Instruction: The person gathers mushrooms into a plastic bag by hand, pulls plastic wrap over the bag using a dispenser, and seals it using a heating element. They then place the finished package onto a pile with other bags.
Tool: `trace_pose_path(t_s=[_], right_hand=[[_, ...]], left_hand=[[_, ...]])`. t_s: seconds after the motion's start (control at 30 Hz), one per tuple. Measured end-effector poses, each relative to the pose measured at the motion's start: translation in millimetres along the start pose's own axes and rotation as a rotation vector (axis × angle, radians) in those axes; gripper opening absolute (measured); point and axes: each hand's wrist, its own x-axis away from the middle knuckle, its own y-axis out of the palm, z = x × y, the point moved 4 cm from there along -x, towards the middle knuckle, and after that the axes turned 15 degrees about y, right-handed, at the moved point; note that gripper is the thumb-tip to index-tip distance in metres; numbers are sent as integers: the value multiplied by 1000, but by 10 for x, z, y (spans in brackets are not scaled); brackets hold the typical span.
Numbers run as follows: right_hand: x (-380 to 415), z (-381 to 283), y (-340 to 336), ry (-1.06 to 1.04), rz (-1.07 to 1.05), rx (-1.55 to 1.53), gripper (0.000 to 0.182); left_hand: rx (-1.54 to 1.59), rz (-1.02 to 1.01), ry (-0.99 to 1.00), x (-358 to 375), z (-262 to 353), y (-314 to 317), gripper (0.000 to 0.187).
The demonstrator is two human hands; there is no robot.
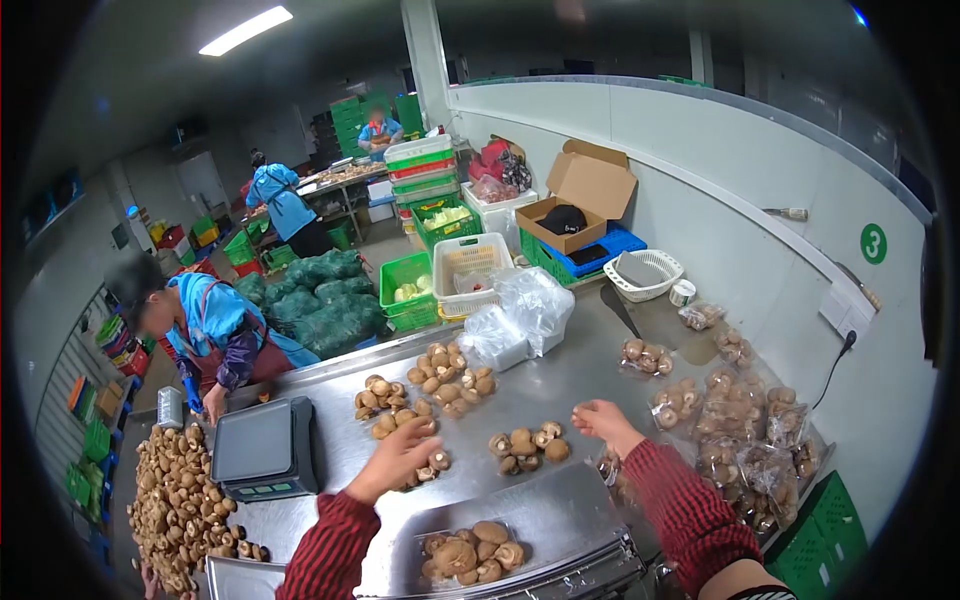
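My left hand reaches over a small group of brown mushrooms at the middle of the steel table; its fingers point right, and their tips are close to a mushroom. Whether it grips one is unclear. My right hand is raised to the right of another mushroom group, with its fingers curled together; anything between them is too small to make out. Nearest to me, a filled pack of mushrooms lies on a metal surface. More loose groups lie farther back.
A scale stands left, beside a large mushroom pile and a co-worker. Bagged mushrooms crowd the right. Clear plastic bags, a white basket and a cardboard box are behind.
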Motion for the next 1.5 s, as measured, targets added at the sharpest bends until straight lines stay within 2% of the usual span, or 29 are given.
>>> trace_pose_path(t_s=[0.03,0.1,0.17,0.2,0.27,0.33,0.47,0.6,0.73,0.83,0.9,0.93,0.97,1.0,1.03,1.07,1.1,1.23,1.3,1.33,1.4,1.43,1.47,1.5], right_hand=[[210,10,93,-6,-2,0,33],[638,135,363,-69,-192,-69,28],[1115,337,673,-42,-381,54,31],[1256,466,821,-48,-371,223,39],[1298,802,1059,-127,-291,396,55],[1215,1115,1265,-288,-254,402,61],[1501,972,1465,-263,-151,501,61],[1515,857,1444,-249,-113,523,64],[1444,863,1367,-213,-115,539,65],[1344,834,1321,-221,-93,515,61],[1380,761,1237,-294,-70,463,58],[1403,699,1205,-329,-61,438,57],[1314,703,1166,-302,-46,477,54],[1248,763,1117,-313,-36,454,52],[1385,716,1105,-273,-99,315,53],[1292,751,1063,-250,-84,439,58],[1346,802,1037,-167,-106,399,59],[1395,804,1008,-129,-141,319,62],[1632,711,908,-97,-126,281,61],[1744,706,813,-65,-111,241,60],[1811,803,457,-215,21,477,46],[1973,825,291,-164,14,534,42],[2081,936,114,-199,81,599,39],[2224,998,15,-196,142,708,40]], left_hand=[[32,128,0,280,134,-173,53],[53,389,-33,915,215,-401,45],[-27,612,-127,1588,-36,-491,37],[-92,703,-189,1911,-234,-483,34],[-157,755,-368,2362,-552,-297,35],[-171,726,-319,2427,-263,31,40],[50,641,-365,2423,-497,483,54],[128,646,-309,2278,-509,620,52],[130,583,-347,2123,-398,685,51],[-3,549,-275,1989,-345,711,54],[-125,469,-242,1871,-409,723,53],[-181,381,-230,1779,-224,727,54],[-195,363,-246,1685,-201,734,55],[-167,359,-256,1711,-184,778,55],[-195,409,-179,1714,-241,807,55],[-163,409,-197,1709,-148,827,54],[-42,411,-267,1717,-30,867,55],[-126,394,-209,1845,-304,896,54],[83,509,-328,1967,-211,845,52],[-31,525,-271,2090,-346,748,51],[-249,614,-129,2431,-71,557,38],[-351,655,-195,2670,-38,471,31],[-478,639,-262,2862,141,428,28],[-774,584,-250,3067,152,427,29]])
